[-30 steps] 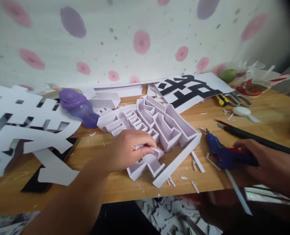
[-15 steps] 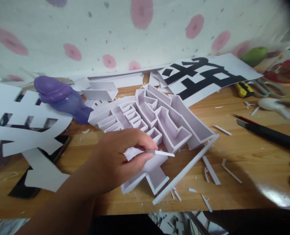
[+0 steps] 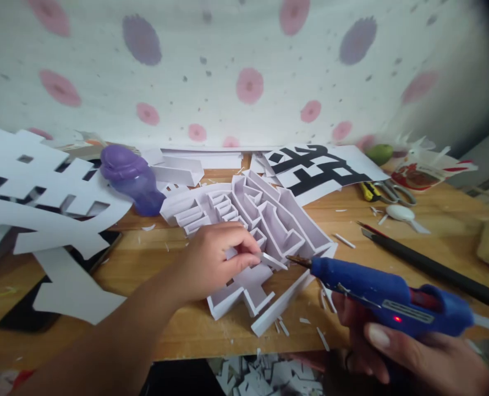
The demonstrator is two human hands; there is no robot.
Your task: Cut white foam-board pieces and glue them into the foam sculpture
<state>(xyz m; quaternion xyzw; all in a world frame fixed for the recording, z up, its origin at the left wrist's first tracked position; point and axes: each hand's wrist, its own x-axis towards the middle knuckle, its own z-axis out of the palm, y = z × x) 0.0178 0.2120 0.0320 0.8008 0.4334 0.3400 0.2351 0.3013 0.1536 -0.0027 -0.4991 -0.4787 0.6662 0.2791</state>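
Observation:
Pinched between the thumb and fingers of my left hand (image 3: 217, 258) is a narrow white strip (image 3: 274, 260), held over a white walled letter form (image 3: 281, 225) with many raised thin partitions. My right hand (image 3: 409, 346) is wrapped round a blue hot glue gun (image 3: 376, 291), its red light lit. The gun's nozzle points left, close to the strip's free end; whether they touch I cannot tell. One long wall of the form slants toward the front edge of the table. Part of the form lies hidden behind my left hand.
A black-handled knife (image 3: 429, 264) lies right, near a white spoon (image 3: 401, 213), scissors (image 3: 396, 193) and a yellow cutter (image 3: 370, 191). At left are a purple bottle (image 3: 131, 179) and cut-out white sheets (image 3: 54, 225). A black-printed sheet (image 3: 318, 170) lies behind; white scraps (image 3: 264, 377) lie below the table.
My right hand has come in from the right edge with the glue gun, its nozzle now near the strip. My left hand still pinches the strip. The camera view has tilted upward.

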